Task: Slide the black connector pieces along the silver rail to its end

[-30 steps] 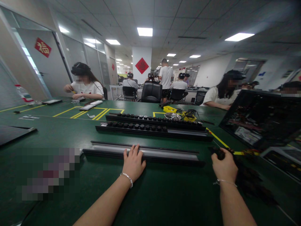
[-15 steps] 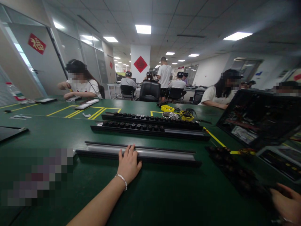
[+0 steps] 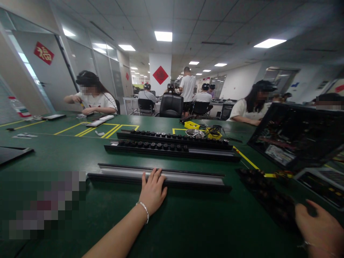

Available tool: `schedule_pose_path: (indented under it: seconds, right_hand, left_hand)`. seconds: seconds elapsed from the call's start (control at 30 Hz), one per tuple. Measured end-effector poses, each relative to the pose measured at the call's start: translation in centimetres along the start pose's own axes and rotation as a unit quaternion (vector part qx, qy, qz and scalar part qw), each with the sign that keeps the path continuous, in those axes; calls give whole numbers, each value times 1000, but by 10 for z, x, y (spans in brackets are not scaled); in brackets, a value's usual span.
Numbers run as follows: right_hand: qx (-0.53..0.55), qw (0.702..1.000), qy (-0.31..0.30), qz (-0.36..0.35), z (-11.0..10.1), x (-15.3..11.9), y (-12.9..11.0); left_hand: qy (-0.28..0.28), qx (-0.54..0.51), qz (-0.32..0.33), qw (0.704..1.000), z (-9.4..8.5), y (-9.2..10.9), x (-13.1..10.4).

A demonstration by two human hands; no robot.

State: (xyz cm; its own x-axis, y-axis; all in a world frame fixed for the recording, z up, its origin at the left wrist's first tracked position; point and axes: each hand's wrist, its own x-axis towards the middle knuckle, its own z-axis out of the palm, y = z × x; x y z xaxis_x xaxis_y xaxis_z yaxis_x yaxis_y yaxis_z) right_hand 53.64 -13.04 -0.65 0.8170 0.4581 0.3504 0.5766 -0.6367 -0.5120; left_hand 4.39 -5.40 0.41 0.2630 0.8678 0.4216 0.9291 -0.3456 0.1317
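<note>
My left hand [image 3: 153, 191] lies across a black-edged track [image 3: 193, 179] with a silvery inner channel, its fingers spread over the near side. No parts sit in this track where I can see it. At the lower right, my right hand [image 3: 318, 225] is beside a dark cluster of small black round parts [image 3: 271, 197]. Its thumb and fingers close around a small black part [image 3: 311, 208], whose exact kind is too dark to make out. Farther back, two similar tracks hold rows of black round parts: the nearer one [image 3: 215, 153] partly filled, the farther one [image 3: 185, 136] fuller.
An open black case with electronics [image 3: 298, 136] stands at right, near a grey-rimmed tray [image 3: 322, 186]. Behind the tracks are a yellow bin [image 3: 191, 124], a metal bowl [image 3: 195, 133] and black cables [image 3: 215, 129]. Co-workers sit across the green table [image 3: 188, 222].
My right hand has moved left and slightly up, toward the black parts, and more of it shows. My left hand has shifted slightly right along the track.
</note>
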Motion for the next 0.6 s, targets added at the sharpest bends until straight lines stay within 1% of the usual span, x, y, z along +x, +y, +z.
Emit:
schedule_pose_path:
  seconds: [0.03, 0.07, 0.13, 0.17, 0.23, 0.3, 0.37, 0.43, 0.5, 0.6]
  right_hand:
    - [-4, 999, 13, -35, -4, -11, -18]
    - [0, 995, 32, -92, -7, -22, -37]
    - [8, 976, 45, -212, -9, -41, -75]
    - [11, 966, 43, -253, -8, -48, -94]
    - [20, 946, 3, -324, -3, -59, -129]
    - [49, 925, -17, -376, 7, -68, -165]
    - [65, 909, -45, -409, 18, -76, -203]
    - [76, 887, -71, -451, 32, -87, -245]
    - [84, 854, -101, -503, 47, -100, -286]
    - [52, 790, -170, -586, 74, -117, -338]
  left_hand:
    - [-2, 0, -1, 1000, 1, 1, 0]
    - [-3, 2, -5, 1000, 2, 3, 1]
    - [-6, 4, -9, 1000, 4, 4, 2]
    - [-8, 5, -11, 1000, 6, 4, 3]
    - [-12, 4, -11, 1000, 8, 3, 5]
    - [-16, 0, -9, 1000, 10, 2, 9]
    - [-18, -5, -8, 1000, 12, 0, 13]
    - [-20, -12, -8, 1000, 13, -1, 17]
    - [-20, -21, -8, 1000, 15, -1, 21]
    - [-16, -29, -9, 999, 18, -3, 23]
